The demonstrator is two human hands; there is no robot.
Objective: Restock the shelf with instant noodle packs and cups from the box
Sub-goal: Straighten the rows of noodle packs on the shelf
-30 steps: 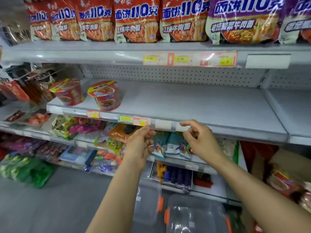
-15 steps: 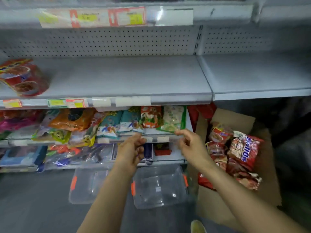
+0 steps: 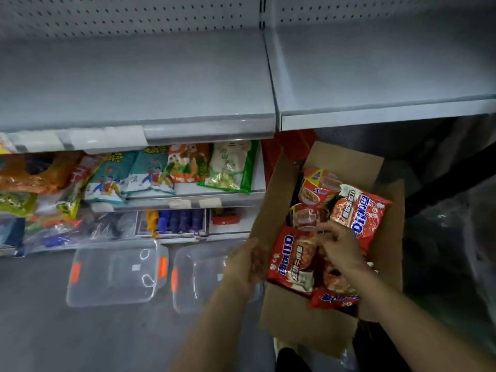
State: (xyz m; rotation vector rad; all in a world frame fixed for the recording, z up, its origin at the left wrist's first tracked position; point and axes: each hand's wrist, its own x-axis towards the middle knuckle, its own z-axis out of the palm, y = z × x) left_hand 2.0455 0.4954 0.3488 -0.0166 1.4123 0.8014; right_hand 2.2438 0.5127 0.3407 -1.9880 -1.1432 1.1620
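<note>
Head view looks down past the bare grey shelf (image 3: 139,84) to the cardboard box (image 3: 303,315) on the floor, holding noodle packs and cups. I judge I'm at the picking step: reaching in for the next item to lift to that shelf. My right hand (image 3: 339,245) is over the packs, fingers curled near a cup (image 3: 304,216); whether it grips yet I cannot tell. My left hand (image 3: 247,261), blurred, sits at the box's left wall beside the red pack (image 3: 291,260); its hold is unclear.
</note>
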